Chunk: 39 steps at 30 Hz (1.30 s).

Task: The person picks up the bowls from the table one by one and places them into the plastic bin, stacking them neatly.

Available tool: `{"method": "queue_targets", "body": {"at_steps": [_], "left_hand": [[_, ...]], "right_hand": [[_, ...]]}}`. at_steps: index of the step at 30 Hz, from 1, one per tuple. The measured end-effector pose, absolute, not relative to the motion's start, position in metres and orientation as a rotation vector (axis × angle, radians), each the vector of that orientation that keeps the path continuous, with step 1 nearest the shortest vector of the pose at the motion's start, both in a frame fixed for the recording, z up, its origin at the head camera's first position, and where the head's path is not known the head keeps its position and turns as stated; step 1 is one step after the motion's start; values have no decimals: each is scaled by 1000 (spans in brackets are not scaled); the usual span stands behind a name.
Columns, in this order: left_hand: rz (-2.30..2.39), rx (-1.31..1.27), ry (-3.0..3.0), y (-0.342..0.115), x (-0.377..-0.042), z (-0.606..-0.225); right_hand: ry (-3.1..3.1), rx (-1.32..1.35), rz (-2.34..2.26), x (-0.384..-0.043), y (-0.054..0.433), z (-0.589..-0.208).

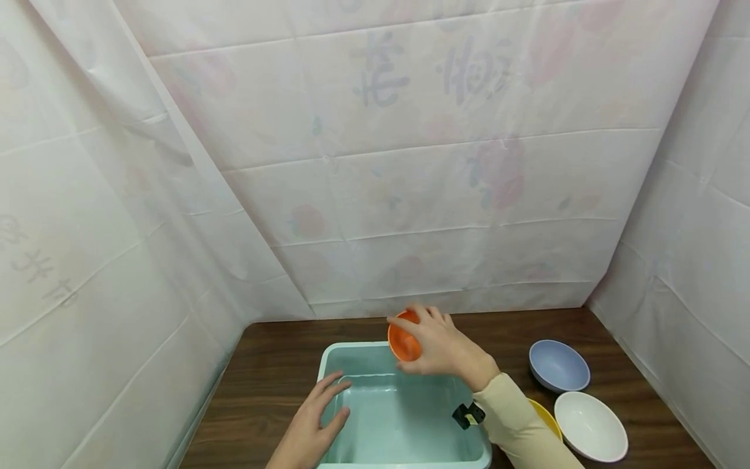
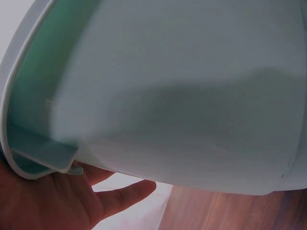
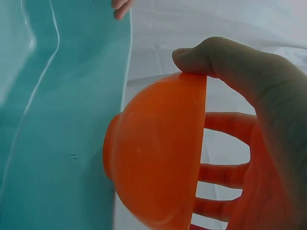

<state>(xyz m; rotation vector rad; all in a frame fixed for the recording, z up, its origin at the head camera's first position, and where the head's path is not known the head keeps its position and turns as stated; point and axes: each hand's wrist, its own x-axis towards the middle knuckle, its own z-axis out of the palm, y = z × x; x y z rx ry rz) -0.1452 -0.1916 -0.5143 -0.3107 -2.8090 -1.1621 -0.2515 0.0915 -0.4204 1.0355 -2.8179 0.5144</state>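
Note:
My right hand [image 1: 442, 345] grips an orange bowl [image 1: 403, 340] by its rim, over the far side of a pale teal plastic basin [image 1: 389, 423]. The bowl is tipped on its side. In the right wrist view the thumb presses one edge of the orange bowl [image 3: 158, 148], the fingers reach across its open side, and its foot faces the basin wall [image 3: 100, 120]. At the basin's left rim my left hand [image 1: 313, 426] is spread, holding nothing. The left wrist view has that hand [image 2: 57, 206] beside the basin's outer wall [image 2: 201, 143]; whether it touches is hard to tell.
Right of the basin, a blue bowl [image 1: 559, 366], a white bowl [image 1: 590, 426] and a yellow bowl [image 1: 546, 418], partly hidden by my right sleeve [image 1: 518, 417], sit on the dark wooden table [image 1: 258, 378]. White cloth [image 1: 410, 195] hangs behind and along both sides.

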Motion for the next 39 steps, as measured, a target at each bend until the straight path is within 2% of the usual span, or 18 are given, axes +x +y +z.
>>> {"method": "queue_targets", "body": {"at_steps": [13, 39], "left_hand": [[-1154, -307, -2804, -190, -144, -514], [-1173, -289, -2812, -191, -144, -514]], "right_hand": [[-2760, 1086, 511, -256, 87, -433], [-2786, 1218, 527, -242, 75, -446]]}}
